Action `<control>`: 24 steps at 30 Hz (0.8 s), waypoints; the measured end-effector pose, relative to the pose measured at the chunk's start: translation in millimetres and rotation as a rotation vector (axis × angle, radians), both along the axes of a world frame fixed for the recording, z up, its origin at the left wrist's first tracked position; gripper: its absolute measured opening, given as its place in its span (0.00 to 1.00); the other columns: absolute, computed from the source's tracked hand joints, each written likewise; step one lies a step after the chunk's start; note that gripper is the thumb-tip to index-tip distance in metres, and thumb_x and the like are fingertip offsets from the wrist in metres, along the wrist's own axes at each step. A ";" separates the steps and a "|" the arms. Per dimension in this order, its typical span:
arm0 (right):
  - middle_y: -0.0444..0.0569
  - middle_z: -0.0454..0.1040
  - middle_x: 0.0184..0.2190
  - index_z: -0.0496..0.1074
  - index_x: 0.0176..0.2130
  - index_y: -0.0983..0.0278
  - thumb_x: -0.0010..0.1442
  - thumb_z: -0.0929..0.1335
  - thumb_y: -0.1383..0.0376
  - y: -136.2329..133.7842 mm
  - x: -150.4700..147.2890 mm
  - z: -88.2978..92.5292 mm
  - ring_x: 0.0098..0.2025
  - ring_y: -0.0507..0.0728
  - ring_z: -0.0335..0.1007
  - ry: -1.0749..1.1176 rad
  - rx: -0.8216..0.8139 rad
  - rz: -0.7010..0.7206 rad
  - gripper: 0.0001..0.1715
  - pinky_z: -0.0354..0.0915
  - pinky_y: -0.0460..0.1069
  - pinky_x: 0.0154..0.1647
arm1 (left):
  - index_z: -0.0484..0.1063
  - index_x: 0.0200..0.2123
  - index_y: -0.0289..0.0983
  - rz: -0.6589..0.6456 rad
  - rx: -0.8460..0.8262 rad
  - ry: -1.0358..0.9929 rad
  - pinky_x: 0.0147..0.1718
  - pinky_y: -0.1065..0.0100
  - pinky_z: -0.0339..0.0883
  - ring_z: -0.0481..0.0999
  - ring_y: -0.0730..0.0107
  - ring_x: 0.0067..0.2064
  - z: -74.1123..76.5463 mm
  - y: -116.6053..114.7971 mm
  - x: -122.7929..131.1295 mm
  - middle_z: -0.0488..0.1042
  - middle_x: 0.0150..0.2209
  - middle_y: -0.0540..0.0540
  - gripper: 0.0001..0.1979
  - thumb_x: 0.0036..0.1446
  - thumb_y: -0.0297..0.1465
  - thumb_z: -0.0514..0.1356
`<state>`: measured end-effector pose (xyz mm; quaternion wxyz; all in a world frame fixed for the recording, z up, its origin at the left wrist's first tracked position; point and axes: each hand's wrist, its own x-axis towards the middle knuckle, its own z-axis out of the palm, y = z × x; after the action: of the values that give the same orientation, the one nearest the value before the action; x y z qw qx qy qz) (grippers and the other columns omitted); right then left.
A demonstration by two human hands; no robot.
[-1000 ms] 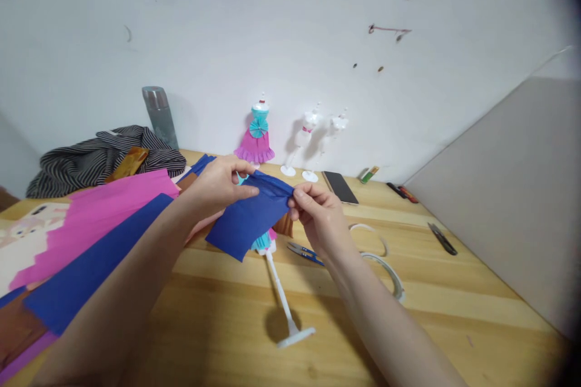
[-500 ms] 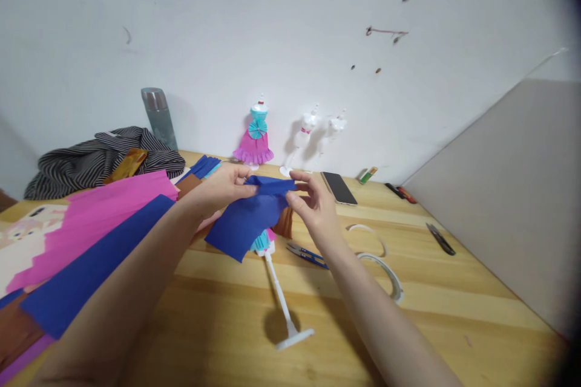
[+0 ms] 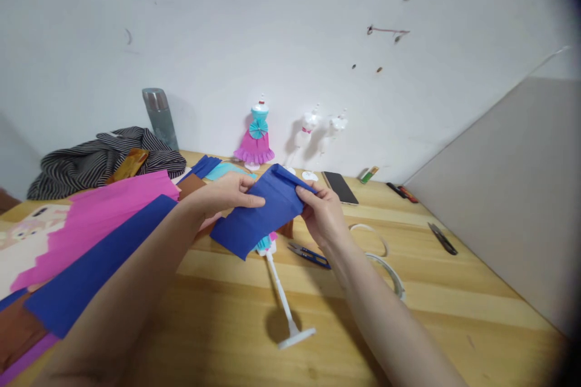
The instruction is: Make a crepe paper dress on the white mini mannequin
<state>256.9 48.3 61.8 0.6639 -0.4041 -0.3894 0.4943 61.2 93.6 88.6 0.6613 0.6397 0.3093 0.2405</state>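
Wooden bench (image 3: 454, 290) below; both hands, left (image 3: 227, 193) and right (image 3: 324, 214), have fingers pinched on blue crepe paper (image 3: 265, 211): light, soft, tearable, best held at edges.

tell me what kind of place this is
Probably a home craft table for making paper doll dresses: both hands hold blue crepe paper, a dressed mini mannequin stands by the wall, and scissors and tape rolls lie on the wooden table.

Blue crepe paper piece (image 3: 261, 211): creased, tilted, held above table; covers small mannequin stand (image 3: 284, 302), apparently.
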 end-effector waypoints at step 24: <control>0.45 0.77 0.23 0.78 0.28 0.63 0.40 0.78 0.59 -12.7 -18.3 -2.7 0.25 0.53 0.72 -0.044 -0.042 0.250 0.14 0.69 0.49 0.31 | 0.79 0.31 0.32 0.047 0.032 -0.042 0.40 0.59 0.73 0.79 0.61 0.34 13.9 0.9 -9.2 0.80 0.29 0.42 0.11 0.44 0.32 0.69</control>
<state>238.5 35.6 59.1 0.5797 -0.3768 -0.4408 0.5724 52.0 94.5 102.4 0.6515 0.6375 0.3066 0.2741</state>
